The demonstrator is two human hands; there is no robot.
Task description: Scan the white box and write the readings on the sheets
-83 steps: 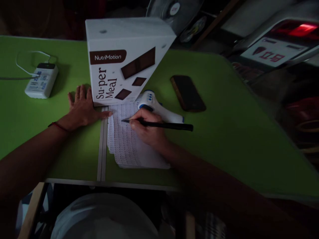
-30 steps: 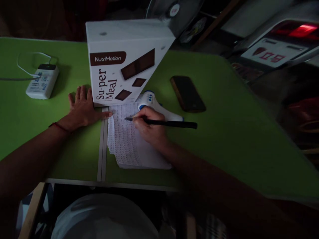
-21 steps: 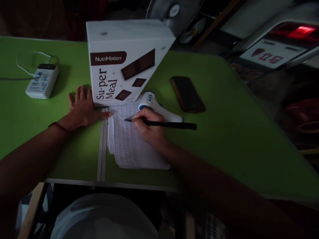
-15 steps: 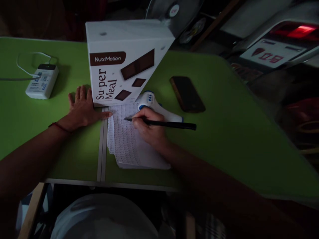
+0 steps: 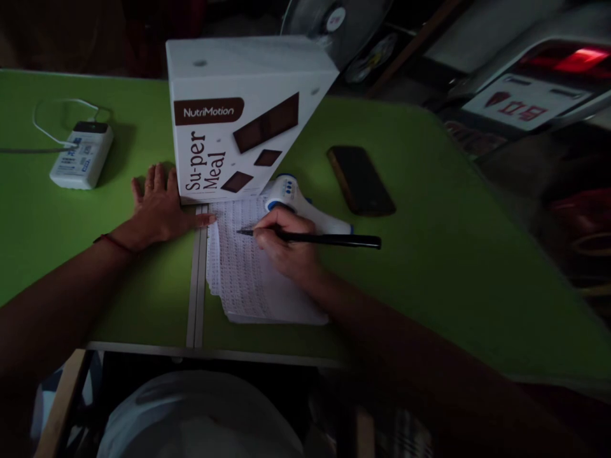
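A black pen (image 5: 334, 240) is gripped in my right hand (image 5: 289, 245), its tip pointing left over the written columns of a paper stack (image 5: 243, 273). The right side of the top sheet looks blank. My left hand (image 5: 160, 210) lies flat and open on the green table, its thumb at the stack's left edge and its fingers beside the white box (image 5: 210, 83). That box, printed "NutriMotion Su-per Meal", stands upright behind the pages. A white and blue handheld device, perhaps an infrared thermometer (image 5: 310, 213), lies just behind my right hand, partly covered by it.
A dark phone (image 5: 361, 180) lies on the green table (image 5: 453, 273) at the right. At the left is a white power adapter (image 5: 82, 158) with cables. Behind the table stands a fan (image 5: 337, 25). A metal seam runs along the tabletop left of the papers.
The pen tip has shifted very slightly down the page, and the pen's back end sits a little further right. My left hand stays in place.
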